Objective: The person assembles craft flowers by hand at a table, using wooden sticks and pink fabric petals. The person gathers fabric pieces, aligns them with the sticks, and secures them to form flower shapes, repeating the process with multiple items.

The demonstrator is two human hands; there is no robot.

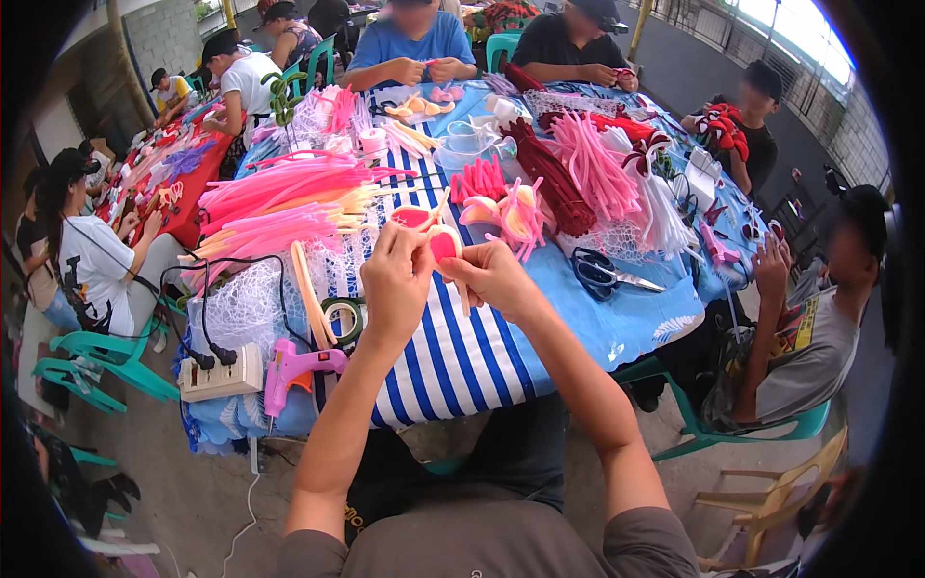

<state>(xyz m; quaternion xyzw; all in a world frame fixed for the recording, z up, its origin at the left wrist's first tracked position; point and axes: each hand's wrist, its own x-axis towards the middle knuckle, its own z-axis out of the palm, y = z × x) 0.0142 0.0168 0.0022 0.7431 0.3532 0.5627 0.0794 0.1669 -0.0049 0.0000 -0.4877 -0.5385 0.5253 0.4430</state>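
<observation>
Between both hands is a petal-shaped pipe-cleaner piece [444,243], hot pink inside with a cream rim and a pale stem hanging below. My left hand [397,273] pinches its left side with closed fingertips. On the right side, my right hand [496,277] grips it near the stem with thumb and fingers. A similar pink and cream petal [411,218] shows just beyond my left fingers; whether that hand touches it I cannot tell. Past my right hand lies a pink and cream pipe-cleaner flower [520,220] on the blue table cover [578,332].
Bundles of pink pipe cleaners [279,193] lie left, dark red ones [544,178] beyond. Scissors [607,275] rest right. A pink glue gun [299,374], a power strip [222,376] and a tape roll [342,318] are near left. Several people sit around the tables.
</observation>
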